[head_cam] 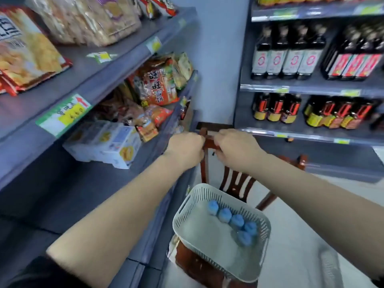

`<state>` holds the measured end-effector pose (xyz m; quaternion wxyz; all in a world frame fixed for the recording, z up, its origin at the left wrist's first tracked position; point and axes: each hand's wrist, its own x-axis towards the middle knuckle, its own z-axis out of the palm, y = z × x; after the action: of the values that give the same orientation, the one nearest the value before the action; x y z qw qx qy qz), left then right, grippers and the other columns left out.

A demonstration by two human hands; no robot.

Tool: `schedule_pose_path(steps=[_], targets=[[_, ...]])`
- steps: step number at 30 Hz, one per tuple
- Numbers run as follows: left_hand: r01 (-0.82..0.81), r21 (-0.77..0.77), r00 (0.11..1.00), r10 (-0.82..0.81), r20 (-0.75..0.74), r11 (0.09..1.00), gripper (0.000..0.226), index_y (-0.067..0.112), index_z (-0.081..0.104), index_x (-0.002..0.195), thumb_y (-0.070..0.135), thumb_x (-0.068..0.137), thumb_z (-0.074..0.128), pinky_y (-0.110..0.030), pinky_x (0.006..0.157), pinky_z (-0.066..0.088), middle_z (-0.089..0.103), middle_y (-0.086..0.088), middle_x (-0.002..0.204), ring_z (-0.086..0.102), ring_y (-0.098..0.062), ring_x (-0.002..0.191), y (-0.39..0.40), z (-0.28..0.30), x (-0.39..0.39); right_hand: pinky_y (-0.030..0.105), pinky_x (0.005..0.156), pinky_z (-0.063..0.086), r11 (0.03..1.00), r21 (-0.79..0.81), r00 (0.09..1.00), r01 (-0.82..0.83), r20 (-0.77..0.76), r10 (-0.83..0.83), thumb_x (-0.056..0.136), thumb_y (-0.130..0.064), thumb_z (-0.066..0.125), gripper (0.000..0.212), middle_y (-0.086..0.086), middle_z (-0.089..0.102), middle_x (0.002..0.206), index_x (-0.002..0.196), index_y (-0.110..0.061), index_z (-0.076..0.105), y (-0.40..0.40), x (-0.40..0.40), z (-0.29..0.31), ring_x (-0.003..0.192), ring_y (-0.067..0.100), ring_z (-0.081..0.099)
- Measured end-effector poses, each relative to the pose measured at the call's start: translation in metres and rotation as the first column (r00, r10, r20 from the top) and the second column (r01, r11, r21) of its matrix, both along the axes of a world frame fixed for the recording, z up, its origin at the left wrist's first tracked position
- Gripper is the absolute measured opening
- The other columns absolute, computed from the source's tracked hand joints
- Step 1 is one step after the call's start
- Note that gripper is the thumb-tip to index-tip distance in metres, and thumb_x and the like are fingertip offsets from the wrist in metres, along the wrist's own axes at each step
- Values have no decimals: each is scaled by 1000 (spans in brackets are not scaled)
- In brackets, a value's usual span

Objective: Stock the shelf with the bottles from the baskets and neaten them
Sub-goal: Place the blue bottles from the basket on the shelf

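A white slotted basket stands on the seat of a dark red wooden chair, low in the middle of the head view. Several blue-capped bottles stand in the basket along its right side. Both hands grip the chair's top rail: my left hand at its left corner, my right hand just to the right of it. The grey shelf on the left holds snack bags and boxes.
A second grey shelf unit at the right carries rows of dark sauce bottles. A blue-grey wall stands between the two units. Pale floor lies to the right of the chair. The image is motion-blurred.
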<state>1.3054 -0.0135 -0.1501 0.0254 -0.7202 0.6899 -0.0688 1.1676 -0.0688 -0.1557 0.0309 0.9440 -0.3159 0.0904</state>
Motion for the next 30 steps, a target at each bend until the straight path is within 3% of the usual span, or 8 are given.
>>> schedule_pose_path(steps=[5, 11, 13, 16, 19, 25, 30], targets=[[63, 233, 979, -15, -202, 970, 20, 13, 61, 101, 18, 87, 48, -35, 72, 44, 63, -8, 105, 58, -29, 102, -22, -88, -32, 32, 68, 41, 927, 298, 974, 226, -53, -220, 90, -25, 51, 20, 5, 57, 106, 103, -11, 56, -8, -37, -84, 100, 24, 55], [93, 413, 931, 68, -359, 906, 27, 15, 60, 113, 23, 89, 49, -35, 89, 47, 62, -5, 112, 57, -27, 105, -21, -197, -62, 33, 74, 46, 705, 527, 877, 474, -211, -431, 87, -25, 54, 20, 4, 57, 104, 102, -12, 56, 1, -74, -195, 97, 25, 56], [117, 451, 916, 79, -393, 885, 27, 16, 59, 114, 22, 89, 50, -33, 87, 48, 62, -4, 110, 57, -27, 105, -21, -235, -70, 36, 78, 49, 629, 573, 844, 526, -259, -470, 85, -25, 54, 22, 5, 58, 105, 103, -12, 56, 5, -81, -231, 98, 26, 57], [158, 545, 897, 111, -427, 824, 32, 18, 54, 121, 21, 90, 51, -35, 81, 45, 59, -5, 114, 57, -28, 105, -22, -291, -84, 32, 81, 45, 580, 586, 820, 566, -324, -472, 89, -23, 50, 23, 8, 60, 112, 107, -11, 58, 10, -90, -281, 104, 27, 58], [180, 624, 871, 171, -460, 760, 33, 18, 52, 125, 22, 92, 50, -40, 87, 48, 59, -7, 120, 58, -28, 108, -23, -341, -96, 31, 76, 42, 553, 566, 791, 611, -404, -460, 91, -25, 49, 29, 11, 57, 118, 113, -8, 55, 14, -96, -325, 107, 29, 57], [194, 656, 784, 287, -551, 729, 30, 13, 53, 121, 21, 93, 49, -41, 91, 46, 58, -8, 122, 55, -29, 112, -25, -419, -115, 37, 80, 45, 471, 534, 711, 702, -564, -420, 90, -20, 53, 32, 14, 56, 118, 119, -6, 48, 17, -101, -401, 107, 35, 57], [198, 670, 754, 326, -570, 715, 28, 14, 54, 117, 23, 91, 49, -41, 87, 46, 60, -9, 118, 57, -31, 108, -29, -470, -127, 39, 83, 45, 455, 517, 687, 725, -587, -428, 94, -18, 48, 37, 15, 56, 122, 128, -5, 39, 17, -102, -445, 110, 36, 56]])
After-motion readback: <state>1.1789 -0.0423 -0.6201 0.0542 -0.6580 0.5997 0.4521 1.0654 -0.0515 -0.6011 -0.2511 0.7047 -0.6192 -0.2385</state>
